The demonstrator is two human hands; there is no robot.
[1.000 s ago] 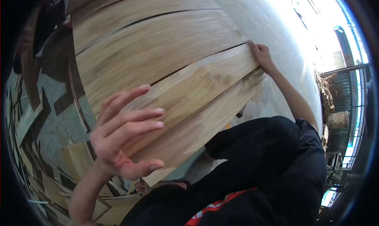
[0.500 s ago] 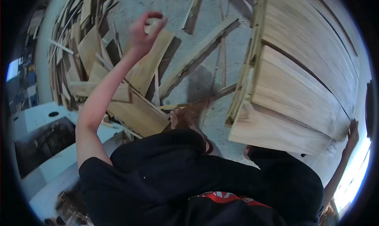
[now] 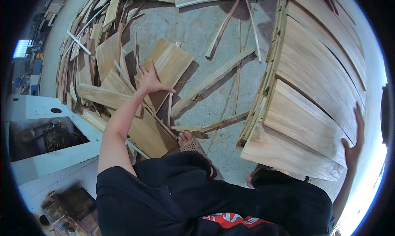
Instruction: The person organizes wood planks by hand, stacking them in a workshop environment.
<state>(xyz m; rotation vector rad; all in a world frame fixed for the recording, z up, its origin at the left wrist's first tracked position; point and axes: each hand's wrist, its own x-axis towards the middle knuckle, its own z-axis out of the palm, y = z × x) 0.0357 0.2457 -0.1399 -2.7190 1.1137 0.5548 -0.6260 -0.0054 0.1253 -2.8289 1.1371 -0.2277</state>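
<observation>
My left hand is open with its fingers spread, over the lower part of a wide wooden board lying among scrap pieces; whether it touches the board I cannot tell. At the right, my right hand has its fingers apart, beside the outer edge of a tall stack of pale wooden planks. The thumb lies near the corner of the stack, and nothing is held in this hand.
Scrap strips are heaped at the left. Below them stands a pale machine table with a dark opening. A long offcut and thin strips lie on the concrete floor. My sandalled feet are in front of the stack.
My left hand has moved down toward the wide board, and its curled fingers have spread. My right hand has shifted slightly inward along the stack's edge, fingers wider apart. The view has also shifted.
</observation>
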